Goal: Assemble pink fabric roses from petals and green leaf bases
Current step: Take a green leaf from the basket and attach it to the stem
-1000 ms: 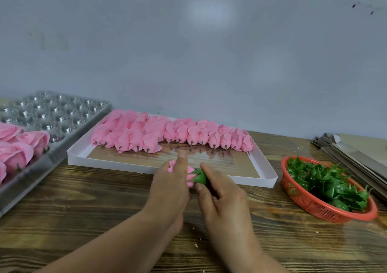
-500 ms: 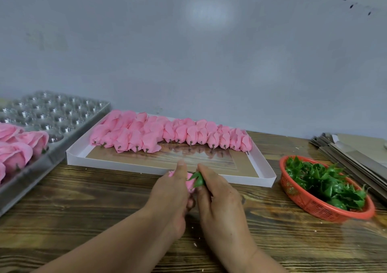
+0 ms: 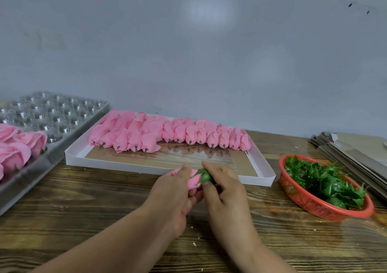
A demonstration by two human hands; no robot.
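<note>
No readable text, label, brand, number or sign anywhere in my view.

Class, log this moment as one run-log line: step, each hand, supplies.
step: fitting leaf base | left hand: holds pink bud | right hand: pinches green leaf base | supplies: red basket, white tray
</note>
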